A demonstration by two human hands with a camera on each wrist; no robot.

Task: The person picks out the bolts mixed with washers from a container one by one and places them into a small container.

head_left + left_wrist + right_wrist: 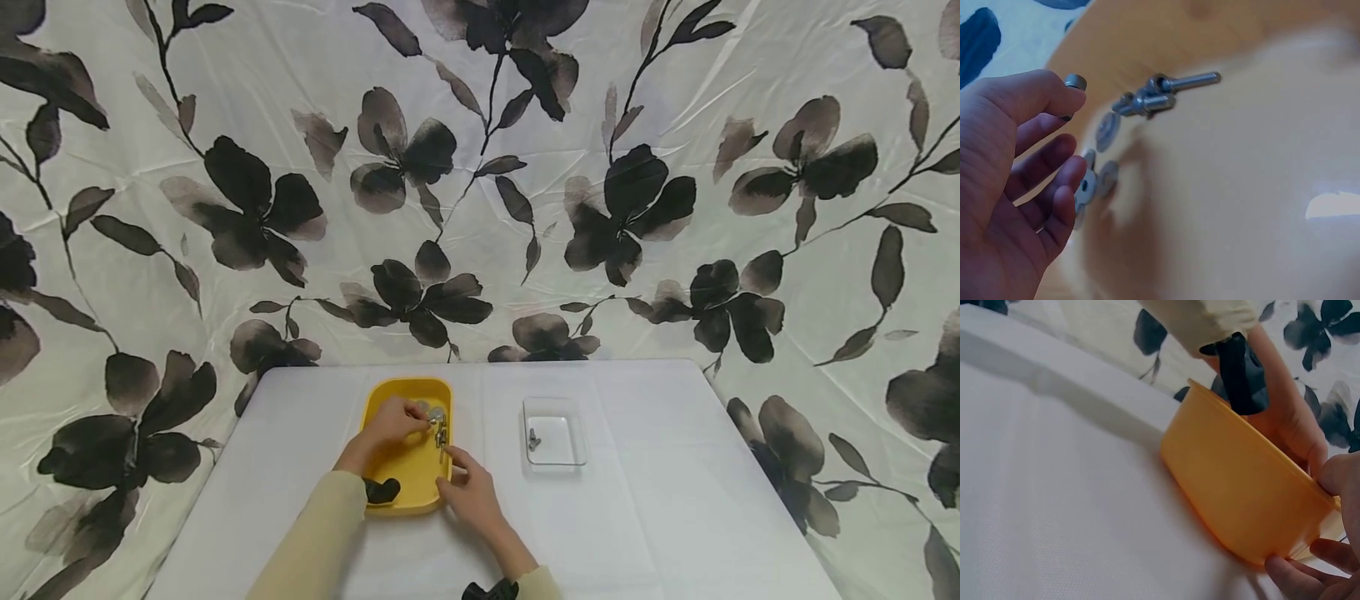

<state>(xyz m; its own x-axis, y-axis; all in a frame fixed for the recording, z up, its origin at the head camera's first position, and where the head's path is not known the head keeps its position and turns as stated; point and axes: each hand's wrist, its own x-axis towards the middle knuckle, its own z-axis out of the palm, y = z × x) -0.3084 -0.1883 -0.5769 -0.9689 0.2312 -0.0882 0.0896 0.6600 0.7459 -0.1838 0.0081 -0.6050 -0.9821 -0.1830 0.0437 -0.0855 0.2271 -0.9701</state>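
Note:
My left hand (pixel 393 421) is over the far part of a yellow tray (pixel 401 483). In the left wrist view its thumb and index finger pinch a small bolt (pixel 1075 81), whose round grey head shows above the fingertips. Several metal bolts (pixel 1166 94) lie in the tray by its right wall, beside some flat washers (pixel 1087 186). At the tray's right side, my right hand (pixel 471 496) grips the wall. Its thumb lies at the rim and its fingers (pixel 1291 575) press low on the outside, as the right wrist view shows.
To the right on the white table (pixel 645 500) stands a clear plastic box (pixel 573 460) with small metal bolts (pixel 533 439) at its left side. A floral cloth (pixel 480 208) hangs behind the table's far edge.

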